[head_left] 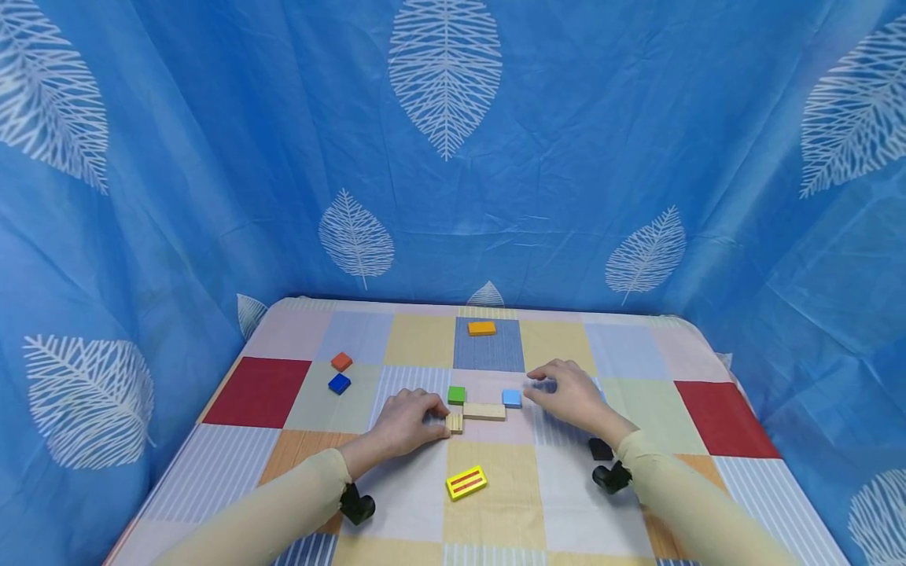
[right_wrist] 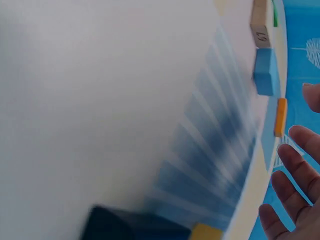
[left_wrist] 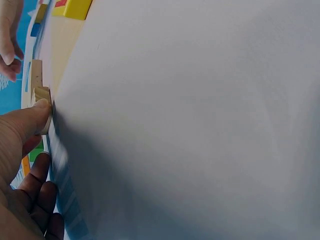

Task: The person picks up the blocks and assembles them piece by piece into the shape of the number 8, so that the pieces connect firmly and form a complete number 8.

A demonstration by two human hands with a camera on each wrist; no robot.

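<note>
Pinches the small ribbed block (head_left: 456, 424) with the left hand (head_left: 406, 420), just beside one end of the long wooden block (head_left: 484, 412), probably to steady it. Holds the right hand (head_left: 572, 397) empty, loosely spread, near the light-blue block (head_left: 512, 398), perhaps to avoid nudging it.

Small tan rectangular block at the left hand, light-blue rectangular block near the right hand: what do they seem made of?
Small tan rectangular block: likely bare, matte wood; darker grain-like streaks show in the left wrist view. Light-blue rectangular block: smooth, evenly coloured, no visible grain; perhaps painted wood, though plastic is possible.
</note>
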